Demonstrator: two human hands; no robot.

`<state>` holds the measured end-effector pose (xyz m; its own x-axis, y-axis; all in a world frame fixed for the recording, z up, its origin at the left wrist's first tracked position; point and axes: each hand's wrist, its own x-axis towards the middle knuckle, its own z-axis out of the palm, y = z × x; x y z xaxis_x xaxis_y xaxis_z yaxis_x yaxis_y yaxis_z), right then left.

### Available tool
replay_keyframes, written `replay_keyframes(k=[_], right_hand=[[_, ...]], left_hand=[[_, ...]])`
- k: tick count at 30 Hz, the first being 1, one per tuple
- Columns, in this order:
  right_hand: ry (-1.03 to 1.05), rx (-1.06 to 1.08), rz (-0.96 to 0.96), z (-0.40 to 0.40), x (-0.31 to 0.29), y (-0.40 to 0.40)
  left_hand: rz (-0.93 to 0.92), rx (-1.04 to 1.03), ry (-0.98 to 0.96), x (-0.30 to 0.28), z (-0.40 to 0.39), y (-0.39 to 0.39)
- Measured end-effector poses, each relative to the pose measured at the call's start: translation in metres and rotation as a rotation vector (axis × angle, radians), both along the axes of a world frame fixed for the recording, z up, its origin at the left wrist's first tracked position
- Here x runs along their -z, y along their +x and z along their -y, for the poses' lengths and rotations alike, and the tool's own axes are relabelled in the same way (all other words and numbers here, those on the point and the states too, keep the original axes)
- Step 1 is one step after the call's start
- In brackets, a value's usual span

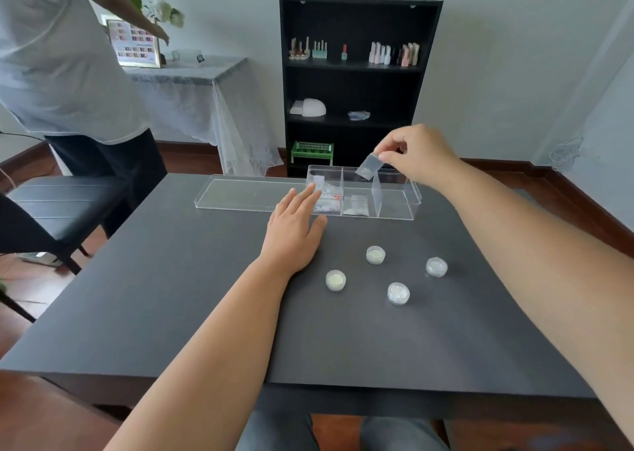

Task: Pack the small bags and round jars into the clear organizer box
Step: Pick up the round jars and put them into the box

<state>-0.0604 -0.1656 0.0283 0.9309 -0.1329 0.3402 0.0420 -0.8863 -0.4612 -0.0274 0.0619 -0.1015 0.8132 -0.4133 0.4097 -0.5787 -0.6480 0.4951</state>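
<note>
Right hand pinches a small bag above the organizer box; left hand flat, fingers spread. Early release risks missing the compartment.

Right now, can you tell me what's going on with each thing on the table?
Right hand: raised over the box, pinching a small bag.
Small bag: hanging tilted above the middle compartment.
Left hand: flat on the table, fingers open, fingertips at the box.
Organizer box: open, bags lying in its left and middle compartments.
Lid: off, lying flat left of the box.
Four round jars: closed, upright, still on the table.
</note>
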Motion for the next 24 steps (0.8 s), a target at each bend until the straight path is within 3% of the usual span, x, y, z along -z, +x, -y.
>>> replay_keyframes(k=[5,13,24], right_hand=[[-0.236,-0.043,-0.253,0.003,0.012,0.036],[-0.353,-0.133,-0.561,-0.006,0.015,0.059],[-0.513,-0.087,-0.589,-0.016,0.023,0.057]], left_hand=[[-0.013,-0.002,0.001,-0.001,-0.001,-0.001],[-0.039,0.008,-0.024,-0.003,-0.001,-0.001],[-0.058,0.014,-0.032,-0.004,-0.002,-0.002]])
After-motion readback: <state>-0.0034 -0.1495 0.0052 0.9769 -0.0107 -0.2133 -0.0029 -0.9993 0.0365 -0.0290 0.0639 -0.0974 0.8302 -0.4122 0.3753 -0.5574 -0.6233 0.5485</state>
